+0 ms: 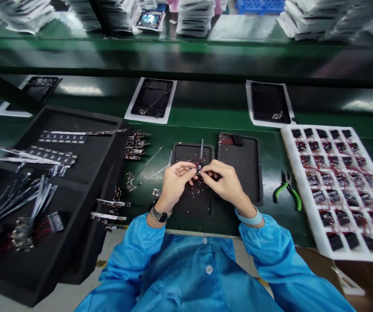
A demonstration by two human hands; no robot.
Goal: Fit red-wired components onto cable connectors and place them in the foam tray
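Note:
Between the fingertips of my left hand (pixel 179 178) and my right hand (pixel 221 177) is a small circuit board (pixel 198 170), pinched from both sides. A pale flat strip (pixel 201 148) sticks up behind it, seemingly joined to it. Beneath my hands lies a black tray (pixel 194 208) scattered with many tiny red and light bits. To the right, partly behind my right hand, a second black tray (pixel 242 173) holds a black part with red wires (pixel 235 139) at its top. More small boards with long strips (pixel 132 180) rest left of my left hand.
Green-handled pliers (pixel 287 190) lie at the right beside a white foam tray (pixel 299 173) of black wired parts. Large black bins (pixel 85 182) with strips and boards stand left. Tablet-like panels on white sheets (pixel 150 99) sit behind, below a shelf of stacked white packets (pixel 195 17).

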